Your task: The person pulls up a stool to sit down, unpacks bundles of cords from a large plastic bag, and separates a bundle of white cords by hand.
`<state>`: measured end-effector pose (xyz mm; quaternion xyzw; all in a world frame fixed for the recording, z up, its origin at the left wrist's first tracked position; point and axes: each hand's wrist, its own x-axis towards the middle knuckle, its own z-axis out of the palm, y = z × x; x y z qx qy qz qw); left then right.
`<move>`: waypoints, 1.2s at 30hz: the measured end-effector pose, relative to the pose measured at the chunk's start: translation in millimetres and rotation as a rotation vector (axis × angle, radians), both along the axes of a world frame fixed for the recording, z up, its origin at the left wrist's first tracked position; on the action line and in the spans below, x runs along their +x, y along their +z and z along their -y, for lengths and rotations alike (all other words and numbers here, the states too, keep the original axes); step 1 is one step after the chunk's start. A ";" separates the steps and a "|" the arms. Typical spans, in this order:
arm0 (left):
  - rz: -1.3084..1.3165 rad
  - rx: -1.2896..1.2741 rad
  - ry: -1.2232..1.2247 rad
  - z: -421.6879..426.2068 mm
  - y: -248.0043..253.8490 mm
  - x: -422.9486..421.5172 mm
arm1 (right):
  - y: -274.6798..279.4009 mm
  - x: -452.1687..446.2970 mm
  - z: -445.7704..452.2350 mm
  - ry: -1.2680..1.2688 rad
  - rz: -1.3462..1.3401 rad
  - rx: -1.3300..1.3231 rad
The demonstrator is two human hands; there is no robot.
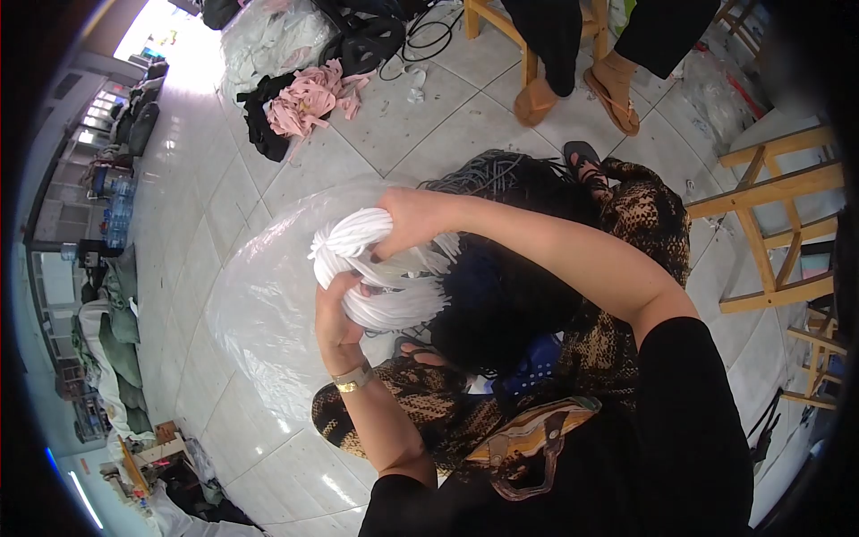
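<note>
A bundle of white cords (398, 306), looped and gathered into a knot-like bunch at its left end, hangs between my two hands. From below, my left hand (338, 318) is closed around the bundle near the gathered end, thumb on top. My right hand (403, 222) wraps the upper side of the same bundle, its fingertips partly hidden by the cords. The loose ends spread to the right over a heap of black and grey cords (510, 286) at my lap. Under the white bundle lies a large clear plastic bag (268, 286).
Pink fabric strips (309, 100) and a filled plastic sack (268, 45) lie on the tiled floor ahead. A person's sandalled foot (614, 94) is by a wooden chair (497, 18). More wooden stools (769, 215) stand at right. A handled bag (537, 438) rests against me.
</note>
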<state>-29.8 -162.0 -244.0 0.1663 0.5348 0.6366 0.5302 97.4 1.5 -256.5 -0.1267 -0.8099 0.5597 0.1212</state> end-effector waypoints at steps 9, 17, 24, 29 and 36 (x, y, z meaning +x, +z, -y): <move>0.007 -0.005 0.015 0.0 -0.8 -2.8 | 20.4 7.9 -5.9 -0.017 0.125 -0.128; 0.038 -0.004 0.015 -1.3 0.7 1.7 | -0.4 1.7 -4.3 0.009 0.064 -0.202; 0.039 0.004 0.001 -0.6 -3.1 -1.5 | 1.6 1.5 0.4 -0.079 0.030 -0.023; 0.028 -0.010 0.016 0.6 -3.0 -2.5 | 10.1 3.6 -3.6 -0.046 0.082 -0.181; 0.053 -0.008 0.008 0.1 -3.1 -2.4 | 0.6 0.0 -7.0 0.011 0.019 -0.213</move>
